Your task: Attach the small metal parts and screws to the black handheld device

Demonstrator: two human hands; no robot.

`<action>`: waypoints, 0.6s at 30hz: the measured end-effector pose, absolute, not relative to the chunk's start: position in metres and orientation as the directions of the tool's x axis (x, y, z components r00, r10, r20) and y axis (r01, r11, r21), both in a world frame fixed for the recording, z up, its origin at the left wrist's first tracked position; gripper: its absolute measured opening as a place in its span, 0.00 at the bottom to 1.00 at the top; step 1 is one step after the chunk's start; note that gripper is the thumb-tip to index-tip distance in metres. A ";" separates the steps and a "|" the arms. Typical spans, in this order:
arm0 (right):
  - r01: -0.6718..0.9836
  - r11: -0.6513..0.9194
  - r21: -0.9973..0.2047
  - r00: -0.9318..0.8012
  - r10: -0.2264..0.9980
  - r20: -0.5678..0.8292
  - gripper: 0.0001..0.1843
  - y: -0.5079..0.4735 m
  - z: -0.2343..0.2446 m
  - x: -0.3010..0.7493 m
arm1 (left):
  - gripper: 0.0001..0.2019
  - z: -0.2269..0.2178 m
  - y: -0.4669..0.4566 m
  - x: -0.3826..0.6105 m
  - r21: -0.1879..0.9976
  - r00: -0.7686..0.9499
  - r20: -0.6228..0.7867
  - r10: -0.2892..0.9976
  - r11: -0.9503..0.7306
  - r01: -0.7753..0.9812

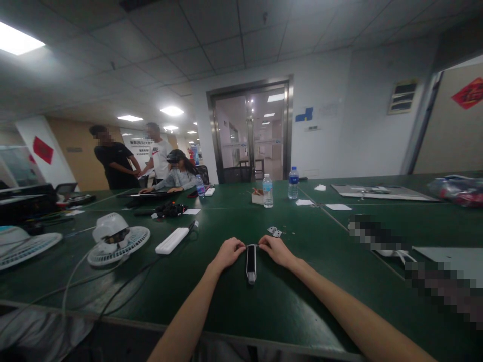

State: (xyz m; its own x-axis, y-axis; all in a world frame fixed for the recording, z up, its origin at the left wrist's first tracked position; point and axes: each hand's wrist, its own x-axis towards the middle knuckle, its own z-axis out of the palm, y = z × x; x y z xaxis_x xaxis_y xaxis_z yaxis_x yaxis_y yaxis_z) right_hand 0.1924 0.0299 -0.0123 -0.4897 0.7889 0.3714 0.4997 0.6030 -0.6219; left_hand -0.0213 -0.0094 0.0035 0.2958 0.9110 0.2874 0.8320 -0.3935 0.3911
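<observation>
A narrow device (251, 262) with a black top and pale edges lies lengthwise on the green table in front of me; its kind is not clear. My left hand (229, 253) is at its far left corner, thumb and fingers pinched together. Opposite it, my right hand (278, 251) pinches at the far right corner. A thin dark line runs between the fingertips across the device's far end, too small to name. Just beyond my right hand lie small metal plates (274, 232) and a few tiny loose bits.
To the left are a white power strip (172, 241), a fan (118, 244) and loose cables. Water bottles (267, 191) and a small box (257, 196) stand ahead. A flat panel (385, 192) lies at the right. Several people are beyond the table's far left.
</observation>
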 end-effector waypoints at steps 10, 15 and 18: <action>0.457 0.578 -0.676 -0.486 0.799 0.355 0.07 0.026 -0.012 0.189 | 0.12 -0.002 -0.004 -0.023 0.378 0.318 0.316 0.894 -0.426 0.822; 0.438 0.593 -0.676 -0.466 0.792 0.394 0.08 0.028 -0.014 0.187 | 0.11 -0.006 -0.001 -0.025 0.363 0.335 0.331 0.882 -0.446 0.818; 0.420 0.599 -0.682 -0.468 0.787 0.403 0.10 0.028 -0.014 0.188 | 0.11 -0.007 0.001 -0.026 0.360 0.332 0.354 0.874 -0.456 0.814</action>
State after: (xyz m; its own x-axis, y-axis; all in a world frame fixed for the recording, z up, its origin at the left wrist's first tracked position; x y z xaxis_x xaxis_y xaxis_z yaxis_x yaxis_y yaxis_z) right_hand 0.1876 0.0284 -0.0138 -0.4683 0.7865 0.4026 0.4197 0.5990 -0.6820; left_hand -0.0256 0.0007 -0.0072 0.3325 0.8740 0.3544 0.8143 -0.4556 0.3596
